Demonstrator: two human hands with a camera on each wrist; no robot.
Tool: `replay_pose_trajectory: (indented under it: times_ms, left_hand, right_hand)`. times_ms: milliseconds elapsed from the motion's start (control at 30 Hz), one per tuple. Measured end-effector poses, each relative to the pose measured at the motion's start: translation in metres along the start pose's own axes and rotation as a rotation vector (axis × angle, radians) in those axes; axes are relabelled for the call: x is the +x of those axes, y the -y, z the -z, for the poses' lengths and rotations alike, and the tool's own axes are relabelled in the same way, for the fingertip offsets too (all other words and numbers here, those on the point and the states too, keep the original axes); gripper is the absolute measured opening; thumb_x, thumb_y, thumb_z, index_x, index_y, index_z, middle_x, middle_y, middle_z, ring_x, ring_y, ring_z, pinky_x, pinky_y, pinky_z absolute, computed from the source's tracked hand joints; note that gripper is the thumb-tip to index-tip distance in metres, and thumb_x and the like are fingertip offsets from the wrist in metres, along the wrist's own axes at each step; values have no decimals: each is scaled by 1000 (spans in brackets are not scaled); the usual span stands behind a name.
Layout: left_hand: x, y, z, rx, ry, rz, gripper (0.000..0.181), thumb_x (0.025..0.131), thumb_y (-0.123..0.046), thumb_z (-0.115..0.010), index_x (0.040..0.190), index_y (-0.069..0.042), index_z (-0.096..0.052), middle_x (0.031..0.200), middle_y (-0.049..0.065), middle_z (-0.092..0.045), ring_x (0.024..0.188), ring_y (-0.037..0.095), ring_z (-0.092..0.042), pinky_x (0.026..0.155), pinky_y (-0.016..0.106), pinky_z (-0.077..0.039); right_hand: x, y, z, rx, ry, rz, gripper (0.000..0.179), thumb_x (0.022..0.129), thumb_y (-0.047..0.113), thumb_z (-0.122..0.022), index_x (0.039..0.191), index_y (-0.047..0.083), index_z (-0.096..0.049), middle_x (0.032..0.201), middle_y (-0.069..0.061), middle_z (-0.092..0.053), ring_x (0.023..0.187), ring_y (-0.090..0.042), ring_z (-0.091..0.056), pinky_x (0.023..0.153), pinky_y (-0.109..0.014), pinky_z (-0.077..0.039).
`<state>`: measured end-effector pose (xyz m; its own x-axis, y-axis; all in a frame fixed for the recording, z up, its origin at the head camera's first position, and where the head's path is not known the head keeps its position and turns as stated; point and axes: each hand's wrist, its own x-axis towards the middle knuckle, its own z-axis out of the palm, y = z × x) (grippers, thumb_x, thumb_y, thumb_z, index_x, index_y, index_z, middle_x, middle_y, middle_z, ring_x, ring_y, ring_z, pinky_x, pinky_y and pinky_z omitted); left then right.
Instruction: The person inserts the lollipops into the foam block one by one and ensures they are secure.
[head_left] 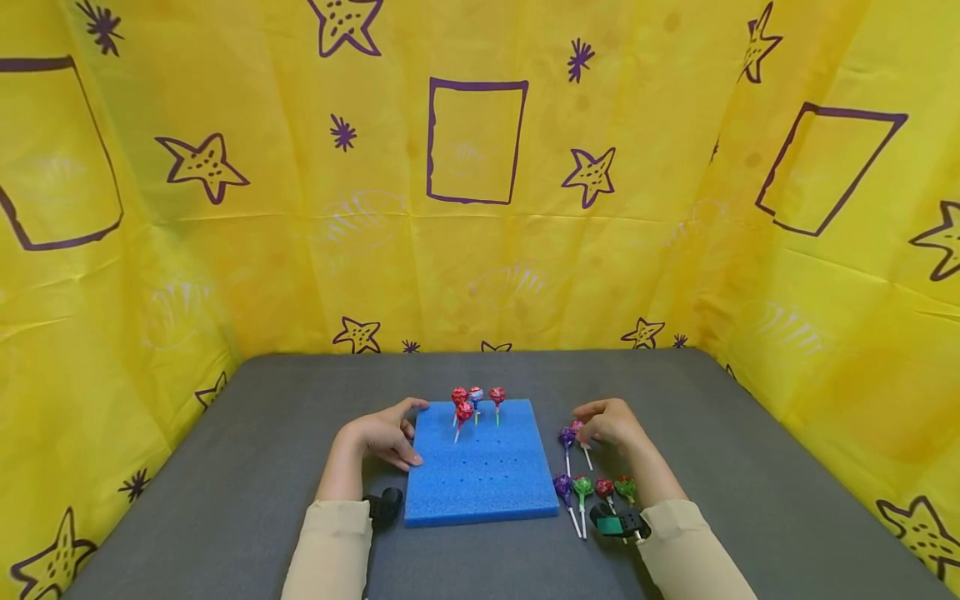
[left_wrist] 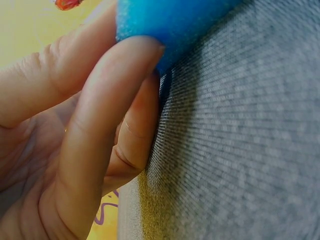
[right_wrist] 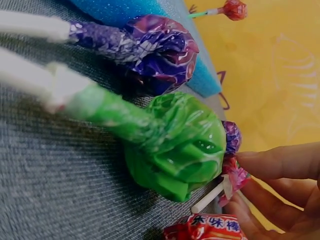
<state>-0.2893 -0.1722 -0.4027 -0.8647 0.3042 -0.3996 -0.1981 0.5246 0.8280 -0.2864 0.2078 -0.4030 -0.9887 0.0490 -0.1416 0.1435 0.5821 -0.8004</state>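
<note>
A blue foam board (head_left: 480,475) with rows of small holes lies on the table. My left hand (head_left: 384,433) grips its left side near the far corner, thumb against the edge; the foam shows between thumb and fingers in the left wrist view. Several lollipops stand in its far part, among them a red lollipop (head_left: 497,394) and a blue-and-white lollipop (head_left: 476,393). To the right of the board, my right hand (head_left: 613,423) pinches the wrapped head of a pink lollipop (right_wrist: 239,176), its white stick pointing toward me. A purple lollipop (head_left: 567,437) lies right beside it.
Closer to me lies a row of lollipops: a purple one (head_left: 563,487), a green one (head_left: 582,487), a red one (head_left: 604,488) and a green-and-red one (head_left: 626,488), the last partly behind my right wrist. Yellow patterned curtains (head_left: 480,275) enclose the grey table (head_left: 300,392).
</note>
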Motion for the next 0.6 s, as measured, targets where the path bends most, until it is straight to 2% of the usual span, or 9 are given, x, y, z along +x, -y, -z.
replay_pose_trajectory:
  times_ms: [167,433,600]
  left_hand:
    - [0,0,0,3,-1,3,93,76,3,-80,151,-19,-30,106,13,-46,68,19,-64,64,29,-63]
    - [-1,-1,0,-1,0,9,92,77,4,-79,151,-19,-29,107,13,-46,69,20,-65,65,29,-63]
    - [0,-1,0,2,-1,12,92,77,4,-79,151,-19,-29,108,14,-46,69,20,-65,65,29,-63]
  right_hand:
    - [0,0,-1,1,-3,10,42,71,-2,-77,113,-3,-71,117,-22,-70,98,-25,-63,86,-39,-60]
    - [3,-4,-3,3,-12,29,40,70,-3,-76,110,-3,-72,109,-20,-71,90,-21,-60,71,-26,-56]
    - [3,-6,-4,-4,-17,31,39,70,-4,-76,109,-3,-73,107,-20,-71,89,-21,-59,68,-24,-54]
